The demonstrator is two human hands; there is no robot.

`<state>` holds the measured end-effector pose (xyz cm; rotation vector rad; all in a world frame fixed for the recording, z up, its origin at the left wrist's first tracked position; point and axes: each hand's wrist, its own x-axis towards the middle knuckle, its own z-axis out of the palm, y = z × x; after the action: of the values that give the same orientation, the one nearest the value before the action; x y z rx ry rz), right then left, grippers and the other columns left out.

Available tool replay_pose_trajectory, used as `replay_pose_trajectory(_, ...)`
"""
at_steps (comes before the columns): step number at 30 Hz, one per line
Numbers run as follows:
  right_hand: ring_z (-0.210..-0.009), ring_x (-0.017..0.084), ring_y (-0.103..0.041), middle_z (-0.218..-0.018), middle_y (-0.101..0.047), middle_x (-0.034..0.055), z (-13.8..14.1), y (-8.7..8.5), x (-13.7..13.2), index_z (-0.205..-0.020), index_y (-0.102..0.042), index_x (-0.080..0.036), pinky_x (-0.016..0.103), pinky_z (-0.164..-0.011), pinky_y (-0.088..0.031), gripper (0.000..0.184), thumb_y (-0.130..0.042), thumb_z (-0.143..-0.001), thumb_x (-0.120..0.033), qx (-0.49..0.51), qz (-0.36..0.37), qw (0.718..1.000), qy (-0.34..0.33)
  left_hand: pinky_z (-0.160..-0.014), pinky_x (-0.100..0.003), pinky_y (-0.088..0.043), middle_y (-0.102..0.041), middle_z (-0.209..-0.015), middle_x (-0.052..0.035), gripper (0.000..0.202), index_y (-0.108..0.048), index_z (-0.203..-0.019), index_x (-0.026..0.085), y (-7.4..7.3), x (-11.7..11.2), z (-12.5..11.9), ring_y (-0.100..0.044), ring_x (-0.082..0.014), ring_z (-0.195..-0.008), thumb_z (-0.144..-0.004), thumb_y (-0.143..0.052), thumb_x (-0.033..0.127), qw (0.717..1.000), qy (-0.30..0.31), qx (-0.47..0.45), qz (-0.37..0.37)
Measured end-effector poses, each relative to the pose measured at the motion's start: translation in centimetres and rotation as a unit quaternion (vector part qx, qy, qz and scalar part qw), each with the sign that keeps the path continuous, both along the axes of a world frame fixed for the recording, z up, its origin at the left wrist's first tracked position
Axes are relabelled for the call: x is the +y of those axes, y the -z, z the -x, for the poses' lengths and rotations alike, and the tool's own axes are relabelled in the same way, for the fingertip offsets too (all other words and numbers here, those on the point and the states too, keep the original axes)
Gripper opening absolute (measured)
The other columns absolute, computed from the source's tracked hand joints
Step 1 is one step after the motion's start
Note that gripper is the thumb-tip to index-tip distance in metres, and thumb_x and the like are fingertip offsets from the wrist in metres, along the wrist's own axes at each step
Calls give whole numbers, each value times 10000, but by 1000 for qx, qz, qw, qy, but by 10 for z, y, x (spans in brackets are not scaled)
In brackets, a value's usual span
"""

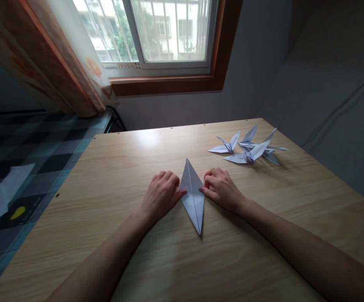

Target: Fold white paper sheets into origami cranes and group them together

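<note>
A white sheet of paper folded into a long diamond (193, 201) rests on the wooden table, one point toward me and one away, with a crease down its middle. My left hand (163, 191) grips its left corner, thumb on top and the other fingers curled. On the opposite corner, my right hand (222, 188) pinches the paper the same way. What the fingertips do beneath the edges is hidden. Several finished paper cranes (248, 156) stand close together beyond my right hand.
The pale wooden table (113, 167) has its far edge below a window (169, 33). To the left is a checked cloth surface (65, 138) with white paper sheets (4, 195) on it. A curtain (71, 58) hangs at the upper left.
</note>
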<state>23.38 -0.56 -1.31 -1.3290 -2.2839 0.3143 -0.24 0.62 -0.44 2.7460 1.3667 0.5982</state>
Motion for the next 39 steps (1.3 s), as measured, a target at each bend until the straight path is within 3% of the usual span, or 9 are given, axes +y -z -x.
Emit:
replay_pose_trajectory(3,-936,233,-541,-952,-631,66,3,-1,-3,-843,-608,-179,387,-870,-383,85,-679,-833,-225,13,16,1000,20,-796,-392,-459,-609,-936,-73,240,-591,-904,165,2,-1,-1,-528,-235,-877,-817,-712,352,999,-7,-24,-28)
replay_pose_trajectory(6,-963,229,-545,-994,-637,60,5,-2,-5,-942,-638,-186,382,-882,-377,87,-649,-855,-186,19,13,1000,9,-852,-405,-454,-620,-1064,-77,137,-652,-950,208,4,-3,-1,-534,-245,-978,-842,-690,283,998,21,-30,-47)
replay_pose_trajectory(11,-1001,241,-548,-1053,-653,68,5,-3,-9,-937,-702,-202,399,-898,-364,100,-615,-894,-224,3,-4,1000,-1,-874,-422,-442,-669,-1068,-45,114,-732,-935,288,4,-3,0,-558,-241,-1011,-887,-630,272,998,43,-29,-44)
replay_pose_trajectory(17,-1012,275,-534,-1061,-641,99,9,-6,-13,-1025,-670,-173,419,-890,-367,243,-702,-831,-316,1,23,997,78,-881,-422,-460,-663,-1081,-72,143,-684,-979,215,2,-3,-1,-557,-252,-1007,-854,-665,280,999,8,-29,-11)
replay_pose_trajectory(22,-984,264,-538,-1015,-640,82,13,-6,-13,-961,-654,-184,405,-849,-363,147,-678,-846,-271,11,63,994,89,-908,-455,-453,-636,-1112,-103,328,-602,-1092,174,5,-1,-1,-532,-283,-1052,-818,-695,329,999,-29,-37,4)
replay_pose_trajectory(28,-931,259,-549,-931,-645,79,15,-7,-14,-830,-606,-178,410,-823,-371,39,-606,-867,-166,14,65,995,73,-930,-476,-441,-618,-1151,-96,302,-620,-1097,186,2,-2,-1,-518,-288,-1075,-826,-671,309,999,-11,-42,22)
replay_pose_trajectory(32,-878,225,-580,-918,-669,62,14,-1,-14,-858,-577,-190,382,-808,-421,62,-561,-872,-132,144,61,987,37,-917,-476,-451,-643,-1096,-82,214,-671,-1035,205,-2,-2,-1,-547,-270,-1035,-842,-643,295,995,3,-92,31)
replay_pose_trajectory(36,-730,168,-598,-848,-673,24,12,5,-13,-857,-563,-207,303,-676,-471,35,-583,-875,-186,302,81,949,27,-833,-399,-493,-698,-950,-57,156,-714,-966,220,-4,1,1,-597,-217,-898,-858,-639,304,983,46,-169,57)
replay_pose_trajectory(39,-725,161,-608,-801,-661,12,12,4,-13,-863,-586,-210,291,-666,-494,32,-606,-870,-186,344,14,938,31,-730,-327,-503,-708,-799,-40,80,-727,-873,210,-5,0,1,-605,-183,-776,-841,-664,246,971,76,-217,58)
